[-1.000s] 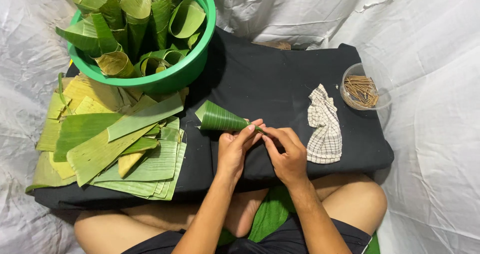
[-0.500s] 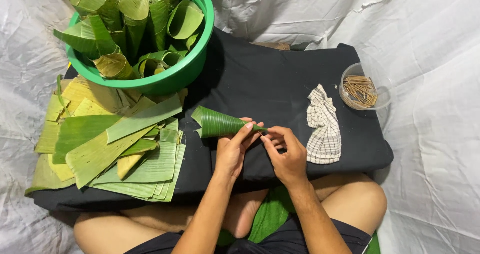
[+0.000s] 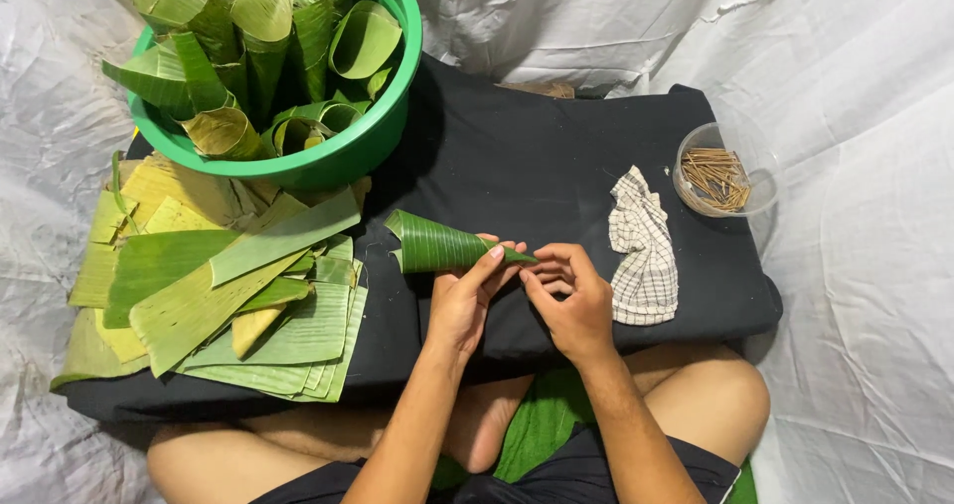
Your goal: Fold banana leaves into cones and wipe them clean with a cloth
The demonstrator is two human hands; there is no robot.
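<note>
Off to your left sit the flat banana leaf strips (image 3: 229,295) and the green basin (image 3: 328,156) of finished cones. Over the black cloth (image 3: 537,176), your left hand (image 3: 465,300) wraps the leaf cone (image 3: 437,247) while your right hand (image 3: 571,300) pinches its tip. Looks like you're mid-roll; pinning likely needs a stick from the clear cup (image 3: 723,171).

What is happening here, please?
A seated person holds a leaf cone over a black cloth. The left hand grips the cone; the right hand pinches its tip. A green tub of finished cones stands at the far left, above a stack of flat leaves. A bowl of sticks stands at the right.
</note>
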